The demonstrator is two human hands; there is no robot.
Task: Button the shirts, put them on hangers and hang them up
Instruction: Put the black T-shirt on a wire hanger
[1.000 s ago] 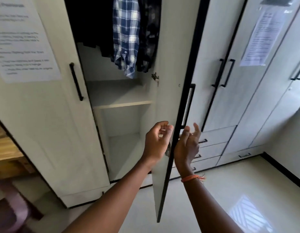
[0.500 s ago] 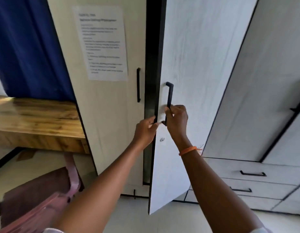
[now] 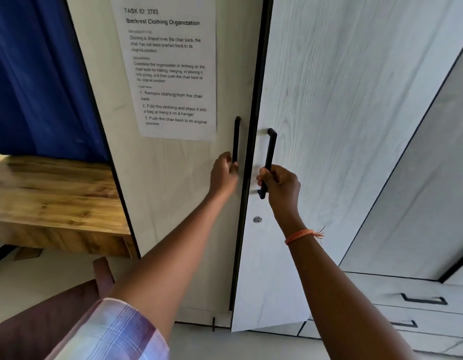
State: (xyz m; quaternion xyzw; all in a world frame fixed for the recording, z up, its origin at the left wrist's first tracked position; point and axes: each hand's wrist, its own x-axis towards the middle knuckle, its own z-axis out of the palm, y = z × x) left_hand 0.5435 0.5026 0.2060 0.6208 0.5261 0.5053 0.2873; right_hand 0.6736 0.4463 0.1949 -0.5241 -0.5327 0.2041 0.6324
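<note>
The wardrobe (image 3: 342,100) fills most of the view, its top and right side cut off by the frame, and with the doors nearly together nothing of the inside shows: the shirts and hangers are out of sight. The right door (image 3: 329,74), pale grey wood grain, stands slightly ajar, its lower edge swung out past the dark gap; the left door (image 3: 173,190) is flat and cream. Drawers (image 3: 422,300) with black pulls sit at lower right, partly cut off. A blue curtain (image 3: 38,74) hangs at far left above a wooden desk (image 3: 53,193), and a dark chair (image 3: 43,320) is only partly visible at the bottom corner over a pale floor. A printed sheet (image 3: 170,68) is taped to the left door (its smaller headings are too blurred to read). A small round lock (image 3: 257,219) sits on the right door.

Both arms reach forward and up. The right hand (image 3: 282,188), an orange thread (image 3: 300,235) at its wrist, is clenched around the lower part of the right handle (image 3: 269,157). The left hand (image 3: 223,175), with a plaid sleeve (image 3: 113,333) rolled up, curls its fingers around the bottom end of the left handle (image 3: 235,139).
</note>
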